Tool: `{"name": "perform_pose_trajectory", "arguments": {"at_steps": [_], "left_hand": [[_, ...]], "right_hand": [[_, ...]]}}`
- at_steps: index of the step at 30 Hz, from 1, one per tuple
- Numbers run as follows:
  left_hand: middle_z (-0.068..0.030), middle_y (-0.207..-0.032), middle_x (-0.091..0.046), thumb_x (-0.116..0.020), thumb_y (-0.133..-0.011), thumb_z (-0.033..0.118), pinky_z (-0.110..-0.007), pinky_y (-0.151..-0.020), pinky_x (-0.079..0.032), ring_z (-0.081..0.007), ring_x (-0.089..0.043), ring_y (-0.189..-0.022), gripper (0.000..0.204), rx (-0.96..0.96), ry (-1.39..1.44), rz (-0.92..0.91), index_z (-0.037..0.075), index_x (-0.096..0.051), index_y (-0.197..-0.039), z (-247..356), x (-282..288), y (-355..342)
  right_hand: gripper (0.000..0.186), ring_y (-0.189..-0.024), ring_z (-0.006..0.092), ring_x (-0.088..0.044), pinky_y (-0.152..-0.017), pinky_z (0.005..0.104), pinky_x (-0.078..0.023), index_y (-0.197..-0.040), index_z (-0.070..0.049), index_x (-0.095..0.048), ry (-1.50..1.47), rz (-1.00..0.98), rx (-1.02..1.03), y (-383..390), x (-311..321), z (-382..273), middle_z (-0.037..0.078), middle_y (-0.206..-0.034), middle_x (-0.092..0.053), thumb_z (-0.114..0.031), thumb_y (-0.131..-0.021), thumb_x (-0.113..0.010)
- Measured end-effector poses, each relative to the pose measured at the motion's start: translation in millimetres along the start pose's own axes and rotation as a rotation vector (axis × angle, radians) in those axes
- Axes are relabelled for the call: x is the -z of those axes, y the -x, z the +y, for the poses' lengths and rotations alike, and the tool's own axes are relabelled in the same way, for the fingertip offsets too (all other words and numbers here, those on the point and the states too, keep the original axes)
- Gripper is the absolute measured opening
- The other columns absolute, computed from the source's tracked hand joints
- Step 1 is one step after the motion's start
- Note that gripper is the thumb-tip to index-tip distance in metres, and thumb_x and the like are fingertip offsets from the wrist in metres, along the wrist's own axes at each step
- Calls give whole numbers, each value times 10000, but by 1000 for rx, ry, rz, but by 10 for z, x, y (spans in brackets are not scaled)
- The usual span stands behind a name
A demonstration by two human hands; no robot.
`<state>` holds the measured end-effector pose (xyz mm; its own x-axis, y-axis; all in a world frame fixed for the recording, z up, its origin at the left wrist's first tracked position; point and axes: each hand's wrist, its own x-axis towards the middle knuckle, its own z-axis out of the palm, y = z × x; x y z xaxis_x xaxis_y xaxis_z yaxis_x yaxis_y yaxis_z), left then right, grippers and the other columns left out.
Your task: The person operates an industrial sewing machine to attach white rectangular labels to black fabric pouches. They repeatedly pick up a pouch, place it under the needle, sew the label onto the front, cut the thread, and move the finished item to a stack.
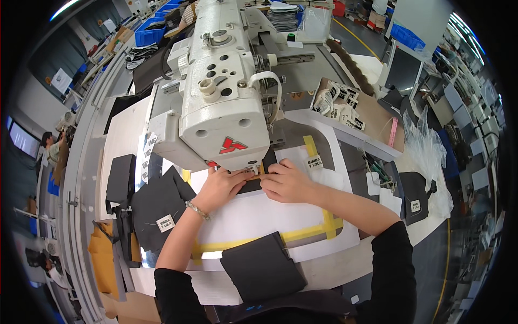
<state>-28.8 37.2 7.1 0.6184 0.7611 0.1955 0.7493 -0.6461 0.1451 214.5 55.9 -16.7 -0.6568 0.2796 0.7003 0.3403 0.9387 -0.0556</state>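
Head view: our left hand (218, 188) and right hand (288, 183) meet at a dark cloth piece (251, 187) under the sewing machine (224, 116), mid-table (332, 265), seemingly steadying it flat. Fingers bunched; whether they pinch, we cannot tell. Folded cloth (261, 267) lies at the near edge, apparently handy.

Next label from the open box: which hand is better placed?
Right, I'd judge. The labels sit in the open box on the person's right, and the right hand is nearer. The left hand is farther left, so its reach looks longer.
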Motion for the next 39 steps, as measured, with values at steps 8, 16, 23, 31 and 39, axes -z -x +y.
{"name": "perform_pose_trajectory", "arguments": {"at_steps": [8, 16, 23, 31, 39], "left_hand": [[-140, -939, -682, -681, -844, 142, -421, -735, -536, -331, -647, -842, 257, 52, 124, 29, 138, -715, -1100, -254, -101, -62], [-137, -945, -685, -702, -825, 135, -423, -743, -530, -333, -645, -852, 253, -50, 86, 180, 128, -729, -1076, -169, -104, -65], [-86, -947, -696, -760, -774, 212, -414, -790, -502, -297, -646, -875, 301, 195, 115, 25, 81, -724, -1042, -138, 140, 101], [-51, -961, -705, -785, -711, 294, -396, -924, -457, -243, -644, -956, 439, 185, -52, -10, 60, -691, -1071, -229, 314, 246], [-29, -1036, -692, -694, -798, 172, -348, -956, -463, -179, -641, -1003, 234, -95, -231, -54, 77, -687, -1012, 180, 193, 140]], "right_hand": [[131, -830, 187, -542, -737, 334, -383, -792, -113, -598, -8, 7, -43, -35, -35, 184, -20, -799, -632, -147, -737, -712], [105, -889, 187, -561, -772, 350, -393, -815, -105, -667, 59, 5, -153, -8, -34, 171, -12, -879, -655, -153, -742, -724], [77, -1036, 166, -534, -913, 427, -328, -802, -136, -702, 149, -144, -188, 55, 40, 234, -58, -899, -666, -210, -783, -701], [199, -1101, 150, -518, -969, 508, -270, -972, -200, -752, 98, -558, -238, -128, 355, 304, -83, -1063, -696, -256, -781, -736], [175, -1057, 125, -530, -960, 487, -278, -919, -182, -736, 205, -700, -203, 31, 647, 196, -87, -1024, -697, -250, -758, -751]]}}
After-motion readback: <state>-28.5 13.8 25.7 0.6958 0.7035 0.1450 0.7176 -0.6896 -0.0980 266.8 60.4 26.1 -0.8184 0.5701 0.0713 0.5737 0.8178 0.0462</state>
